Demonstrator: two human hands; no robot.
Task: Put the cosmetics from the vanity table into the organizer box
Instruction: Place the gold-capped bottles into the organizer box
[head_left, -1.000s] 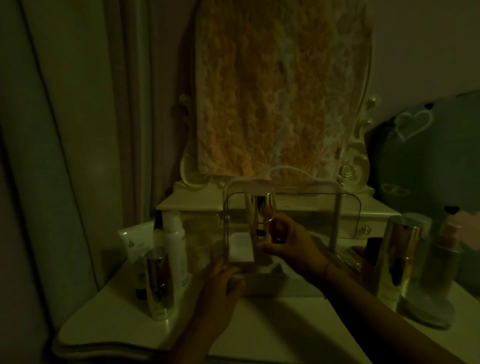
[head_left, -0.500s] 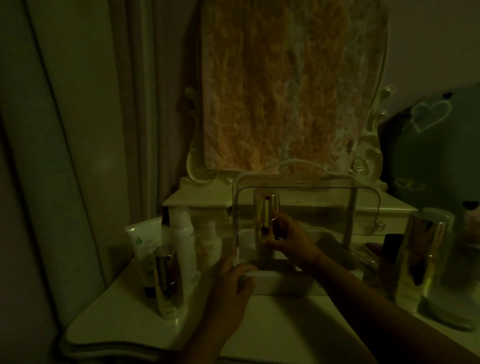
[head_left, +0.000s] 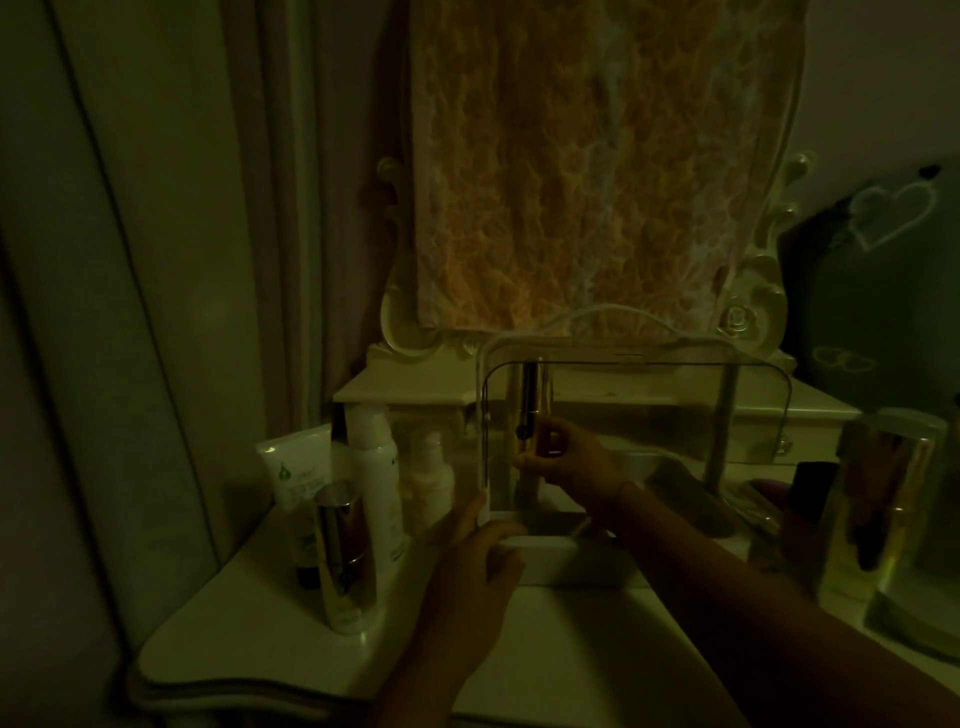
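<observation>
A white organizer box (head_left: 558, 564) with a raised clear lid (head_left: 639, 395) stands at the middle of the vanity table (head_left: 270, 623). My right hand (head_left: 566, 460) reaches inside the box and grips a tall gold bottle (head_left: 532, 400), held upright at the box's left side. My left hand (head_left: 475, 566) rests on the box's front left corner, thumb on its rim. To the left stand a gold bottle (head_left: 340, 551), a white tube (head_left: 298, 467), a white spray bottle (head_left: 374, 467) and a small pale bottle (head_left: 431, 478).
A large gold-capped bottle (head_left: 878, 499) and other dim items crowd the table's right side. A mirror draped with patterned cloth (head_left: 597, 171) rises behind the box. Curtains (head_left: 130, 260) hang at the left. The scene is very dark.
My right hand has lowered the gold bottle deeper into the box's left side. My left hand has stayed on the front left corner.
</observation>
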